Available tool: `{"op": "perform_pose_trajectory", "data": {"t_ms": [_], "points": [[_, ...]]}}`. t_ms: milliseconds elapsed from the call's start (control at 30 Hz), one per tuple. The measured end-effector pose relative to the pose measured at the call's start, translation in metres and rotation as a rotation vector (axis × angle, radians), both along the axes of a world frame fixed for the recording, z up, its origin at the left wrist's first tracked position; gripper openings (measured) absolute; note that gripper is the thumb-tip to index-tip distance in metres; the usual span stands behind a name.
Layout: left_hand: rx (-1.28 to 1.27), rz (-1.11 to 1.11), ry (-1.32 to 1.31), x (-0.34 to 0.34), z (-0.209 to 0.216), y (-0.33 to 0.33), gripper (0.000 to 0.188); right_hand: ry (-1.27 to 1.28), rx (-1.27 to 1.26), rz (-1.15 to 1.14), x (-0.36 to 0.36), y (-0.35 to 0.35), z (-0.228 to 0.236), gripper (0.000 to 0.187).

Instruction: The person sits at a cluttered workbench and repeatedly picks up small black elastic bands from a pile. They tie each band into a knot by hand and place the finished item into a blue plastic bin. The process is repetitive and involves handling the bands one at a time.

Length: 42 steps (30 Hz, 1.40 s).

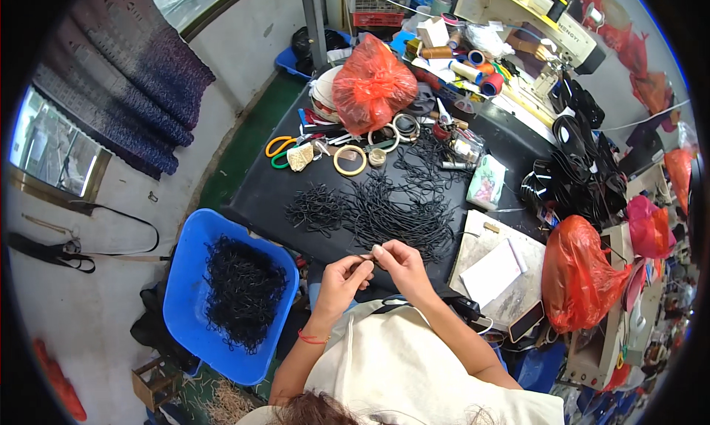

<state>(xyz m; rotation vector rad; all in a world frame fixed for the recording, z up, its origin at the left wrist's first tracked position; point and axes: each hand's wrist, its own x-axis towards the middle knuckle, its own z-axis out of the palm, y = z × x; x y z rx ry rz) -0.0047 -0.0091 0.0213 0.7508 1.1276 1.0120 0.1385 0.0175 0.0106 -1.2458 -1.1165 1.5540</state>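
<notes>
My left hand [342, 283] and my right hand [404, 268] meet at the near edge of the dark table, fingertips pinched close together. A thin black cord [360, 256] shows at the fingertips of both; most of it is hidden by the fingers. Just beyond my hands lies a spread heap of black cords [403, 214], many strands pointing toward me. To its left sits a smaller tangled pile of black cords [316, 208]. On my left, a blue plastic tub [180, 292] holds a large mass of similar black cords [244, 292].
Across the table are a red plastic bag [375, 85], orange-handled scissors [279, 146], tape rolls [350, 160] and thread spools [491, 85]. A sewing machine [547, 25] stands at the far right. Nearer right are a board with white paper [494, 273], a phone [526, 321] and another red bag [580, 277].
</notes>
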Motion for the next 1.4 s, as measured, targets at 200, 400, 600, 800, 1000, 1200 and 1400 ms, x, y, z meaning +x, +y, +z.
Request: {"op": "perform_pose_trajectory", "data": {"t_ms": [200, 400, 600, 800, 1000, 1200, 1400], "points": [[0.205, -0.054, 0.344, 0.017, -0.028, -0.016, 0.015, -0.533, 0.097, -0.049, 0.01, -0.012, -0.021, 0.021], [0.363, 0.066, 0.597, -0.033, -0.083, 0.055, 0.011, -0.718, 0.092, 0.184, 0.044, 0.044, -0.069, 0.026], [0.098, 0.113, 1.188, -0.079, -0.131, 0.128, 0.038, -1.117, 0.305, 0.096, 0.033, 0.105, -0.174, 0.013], [0.296, 0.172, 1.318, -0.072, -0.143, 0.106, 0.041, -1.387, 0.37, 0.076, 0.024, 0.109, -0.178, 0.008], [0.67, -0.036, 1.082, -0.005, -0.092, 0.092, 0.025, -1.218, 0.719, 0.096, 0.038, 0.092, -0.114, 0.011], [0.248, -0.076, 0.432, 0.005, -0.069, 0.057, 0.018, -1.005, 0.845, 0.155, 0.039, 0.047, -0.045, 0.028], [0.223, -0.147, 0.459, -0.019, -0.032, 0.032, 0.017, -0.975, 0.868, 0.225, 0.029, 0.03, -0.02, 0.028]]}}
